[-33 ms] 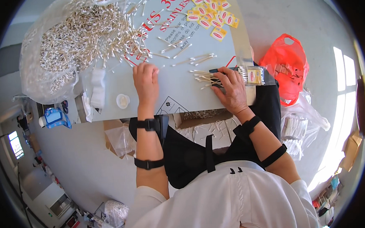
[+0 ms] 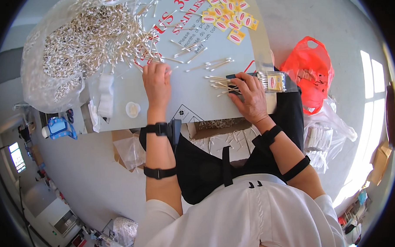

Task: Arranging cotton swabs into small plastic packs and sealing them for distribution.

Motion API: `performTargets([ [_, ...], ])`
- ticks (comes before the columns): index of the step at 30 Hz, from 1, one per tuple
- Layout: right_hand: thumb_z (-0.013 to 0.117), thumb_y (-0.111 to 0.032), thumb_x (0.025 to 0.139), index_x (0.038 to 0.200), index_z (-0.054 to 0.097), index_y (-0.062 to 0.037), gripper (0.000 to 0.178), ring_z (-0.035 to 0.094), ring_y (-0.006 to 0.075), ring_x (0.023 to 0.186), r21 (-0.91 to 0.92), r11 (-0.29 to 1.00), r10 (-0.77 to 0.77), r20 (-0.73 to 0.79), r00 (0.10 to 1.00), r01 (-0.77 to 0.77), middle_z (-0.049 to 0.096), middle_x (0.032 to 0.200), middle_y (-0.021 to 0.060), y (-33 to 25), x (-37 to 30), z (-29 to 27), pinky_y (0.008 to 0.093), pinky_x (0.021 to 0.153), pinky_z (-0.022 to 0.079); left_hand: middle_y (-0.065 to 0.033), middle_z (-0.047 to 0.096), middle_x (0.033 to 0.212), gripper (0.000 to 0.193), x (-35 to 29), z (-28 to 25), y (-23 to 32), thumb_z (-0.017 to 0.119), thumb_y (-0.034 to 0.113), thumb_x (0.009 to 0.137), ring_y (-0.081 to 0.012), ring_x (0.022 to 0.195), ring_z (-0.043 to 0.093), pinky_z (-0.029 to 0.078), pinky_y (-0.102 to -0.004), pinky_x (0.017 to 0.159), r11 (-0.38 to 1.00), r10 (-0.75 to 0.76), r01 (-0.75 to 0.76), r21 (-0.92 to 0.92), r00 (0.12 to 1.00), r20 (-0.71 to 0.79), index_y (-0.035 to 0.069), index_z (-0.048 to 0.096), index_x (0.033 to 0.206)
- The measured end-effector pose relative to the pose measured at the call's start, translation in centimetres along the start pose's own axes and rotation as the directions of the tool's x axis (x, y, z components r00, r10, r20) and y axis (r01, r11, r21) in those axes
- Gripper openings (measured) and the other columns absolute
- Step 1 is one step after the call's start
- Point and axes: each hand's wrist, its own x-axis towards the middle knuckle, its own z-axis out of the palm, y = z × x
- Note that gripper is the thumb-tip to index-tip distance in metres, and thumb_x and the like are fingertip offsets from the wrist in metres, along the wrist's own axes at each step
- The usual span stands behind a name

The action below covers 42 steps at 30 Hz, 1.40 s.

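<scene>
The person wears a white shirt (image 2: 226, 214) and dark trousers (image 2: 203, 177), with black straps (image 2: 160, 173) round both forearms. Below the table's near edge, an open box (image 2: 217, 133) shows swabs inside.

The right hand (image 2: 252, 99) lies by the table's right end, its fingers bent over a bunch of swabs (image 2: 220, 84) and a dark block (image 2: 233, 77); how firmly it grips cannot be told. The swabs fan out to the left of its fingertips. Just to its right, the clear pack (image 2: 275, 82), filled with swabs and bearing a yellow label, lies at the table's right edge.

The left hand (image 2: 157, 83) is over the middle of the table (image 2: 187, 91), fingers curled downward near loose swabs (image 2: 197, 54). A small white tip shows beside its fingers, but whether they pinch a swab cannot be told.

A small white cup (image 2: 133, 109) and a white wrapped bundle (image 2: 105, 96) stand left of that hand. Farther off, a big clear bag (image 2: 32, 72) spills a heap of swabs (image 2: 94, 38) across the left side. Yellow labels (image 2: 236, 37) lie scattered at the far right.

Beyond the table's right edge are a red bag (image 2: 306, 63) and bright windows (image 2: 367, 76).
</scene>
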Motion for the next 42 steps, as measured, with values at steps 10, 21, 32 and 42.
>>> performTargets([
  [10,0.074,-0.018,0.076,0.113,0.061,-0.0102,0.040,0.053,0.0286,0.102,0.007,1.000,0.010,-0.006,1.000,-0.010,0.054,0.120,0.0073,0.1,-0.1,-0.3,0.0409,0.089,0.043,-0.0025,0.056,0.092,0.018,1.9,2.9,0.5,0.076,0.010,0.073,-0.0284,0.096,0.050,0.041,-0.0434,0.083,0.999,0.037,-0.038,0.008,0.995,0.097,0.012,0.061,0.082],
  [21,0.073,-0.018,0.077,0.111,0.062,-0.0102,0.037,0.053,0.0281,0.102,0.017,1.000,-0.011,-0.024,1.000,0.011,0.054,0.119,0.0076,0.0,0.1,-0.3,0.0407,0.089,0.043,-0.0032,0.057,0.092,0.015,4.6,6.5,8.3,0.072,0.010,0.074,-0.0282,0.098,0.052,0.041,-0.0431,0.082,0.977,0.191,-0.182,-0.110,0.978,0.086,0.013,0.062,0.084],
  [32,0.073,-0.019,0.078,0.112,0.061,-0.0101,0.038,0.053,0.0280,0.103,0.030,1.000,-0.002,-0.006,1.000,0.002,0.054,0.120,0.0078,-0.4,0.1,-0.3,0.0403,0.090,0.042,-0.0020,0.059,0.091,0.022,9.0,3.8,1.6,0.078,0.010,0.070,-0.0261,0.101,0.051,0.041,-0.0433,0.091,0.997,0.067,-0.074,0.032,0.982,0.175,0.014,0.068,0.089],
  [42,0.072,-0.018,0.078,0.112,0.060,-0.0098,0.037,0.053,0.0275,0.105,0.030,1.000,0.002,-0.004,1.000,-0.002,0.054,0.120,0.0074,0.0,0.0,-0.5,0.0399,0.090,0.042,-0.0035,0.064,0.081,0.012,6.6,5.7,5.7,0.077,0.010,0.073,-0.0274,0.086,0.054,0.046,-0.0387,0.078,0.962,0.031,-0.005,-0.273,0.995,0.091,0.009,0.069,0.082],
])
